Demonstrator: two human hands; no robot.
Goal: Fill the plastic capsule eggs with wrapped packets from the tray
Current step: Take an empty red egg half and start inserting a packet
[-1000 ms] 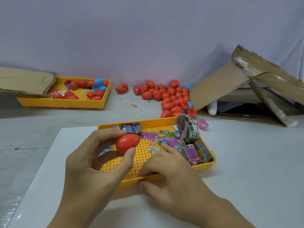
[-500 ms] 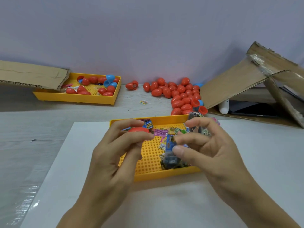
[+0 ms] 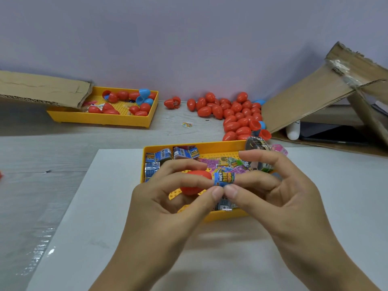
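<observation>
Both hands (image 3: 223, 192) pinch packet (image 3: 224, 179) — above tray rim (image 3: 226, 216).

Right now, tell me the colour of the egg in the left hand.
Red; the egg shows best in the head view.

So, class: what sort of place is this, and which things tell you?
Probably a makeshift packing bench for toys, not a shop or kitchen. Clues: a pile of red eggs, a yellow tray of wrapped packets, and opened cardboard boxes against a plain wall.
</observation>
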